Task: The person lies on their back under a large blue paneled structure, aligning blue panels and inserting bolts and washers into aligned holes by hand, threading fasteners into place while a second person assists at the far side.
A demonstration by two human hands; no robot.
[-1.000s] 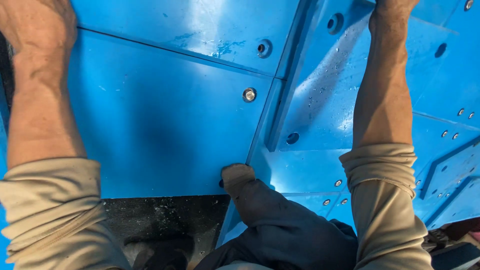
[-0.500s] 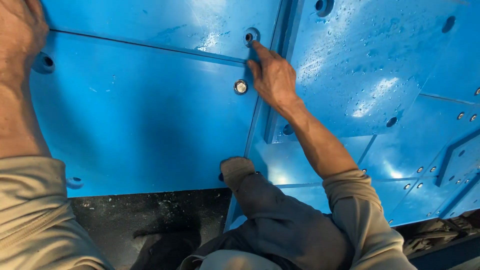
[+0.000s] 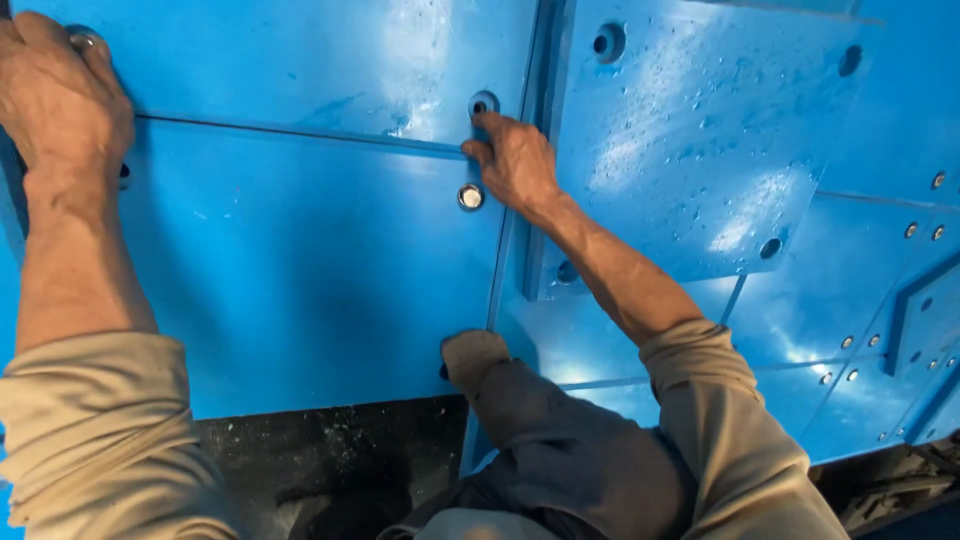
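Blue panels (image 3: 300,280) fill our whole view, big flat sheets butted edge to edge, wet and glossy in patches. Right of them an overlapping raised blue plate (image 3: 700,150) stands proud, with smaller bolted plates (image 3: 880,330) past it. Below the main panel, a dark gritty strip of floor (image 3: 330,460).

Our knee (image 3: 480,360), in dark trousers, presses against the lower panel edge at the seam.

Left hand (image 3: 60,100) sits at the top-left corner, palm down, fingers (image 3: 85,45) curled over a round metal fitting. Whether they actually clamp it we can't tell; the hand covers it.

Right hand (image 3: 515,160) reaches up the vertical seam. Fingers loosely spread, index tip on the rim of the upper bolt hole (image 3: 484,103); nothing gripped. Whether a bolt sits in that hole is unclear. Just below the hand, a silver bolt head (image 3: 470,196) sits seated in the lower panel.

Risks, as we judge them:
- Wet, slick surface: hands or knee could slip, since we're braced on three contact points.
- If the upper hole is unfastened, the sheet could shift along the horizontal seam (image 3: 300,132) and pinch the fingertip at the hole.
- A small fastener fumbled one-handed could drop to the dark floor and be hard to spot.
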